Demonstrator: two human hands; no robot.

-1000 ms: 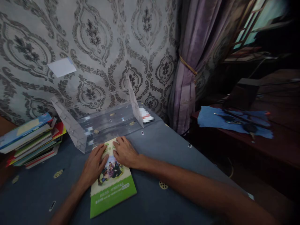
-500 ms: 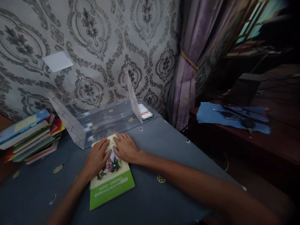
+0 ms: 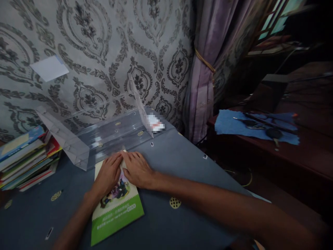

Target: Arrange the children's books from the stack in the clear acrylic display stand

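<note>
A book [image 3: 118, 220] with a cream and green cover lies flat on the grey-blue tablecloth, its illustrated front facing up. Both hands rest on its upper part and hide much of the top of the cover. My left hand [image 3: 109, 173] lies on the left side, fingers stretched toward the far edge. From the right, my right hand [image 3: 137, 170] lies flat on the cover, its fingertips meeting those of the left. Just beyond the book stands a clear plastic rack [image 3: 75, 152] with two upright side panels.
A stack of books [image 3: 28, 159] sits at the left, beside the rack. Right of the rack is a small blurred white item [image 3: 156, 124]. Across a gap, a dark red table [image 3: 234, 142] holds a blue cloth [image 3: 226, 123] with glasses and keys. A purple curtain [image 3: 200, 90] hangs behind.
The view has shifted, so everything sits slightly further left. My hands have drawn together over the top of the book, and their fingertips now touch.
</note>
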